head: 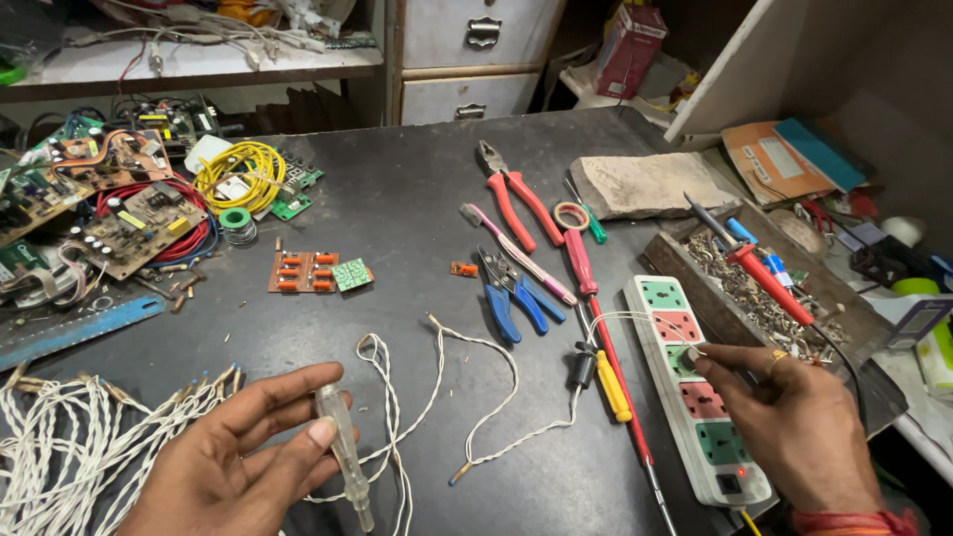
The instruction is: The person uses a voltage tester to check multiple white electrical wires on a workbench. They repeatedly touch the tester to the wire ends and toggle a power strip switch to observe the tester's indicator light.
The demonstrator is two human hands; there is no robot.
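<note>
Far left on the dark table (pixel 397 199): green and brown circuit boards (pixel 119 213), a coil of yellow wire (pixel 241 171), a small roll of grey solder wire (pixel 237 224) and a flat blue ruler (pixel 79 330). Bundle of white twisted wires with bare brown tips (pixel 89 437) at the bottom left corner.

Left hand (pixel 238 467) low in front, palm up, fingers half curled. Grip of thumb and fingers pinching a clear see-through plastic tube-shaped holder (pixel 342 452), lying slanted across the fingers, thin end pointing down.

Just beside it, a loose white twisted wire (pixel 437 387) looping over the table toward the right. Above that, a small brown board with orange parts (pixel 303 271) with a little green board (pixel 350 274) touching its side.

In the middle: red-handled pliers (pixel 516 203), blue-handled cutters (pixel 511 293), a pink-handled thin tool (pixel 521 256), a long red screwdriver (pixel 596 298) and a yellow-handled small tool (pixel 612 385).

Next, a white power strip with green and red sockets (pixel 695 397), lying along the table. Right hand (pixel 794 417) resting over it, ring on one finger, red thread at the wrist. Grip of thumb and fingertip pressed together on the thin white wire ends, at a green socket near the middle of the strip.

Further right, a red-handled soldering iron (pixel 764 273) lying on a dark tray of metal scraps (pixel 754 298). Grey flat stone (pixel 645 184) behind.
</note>
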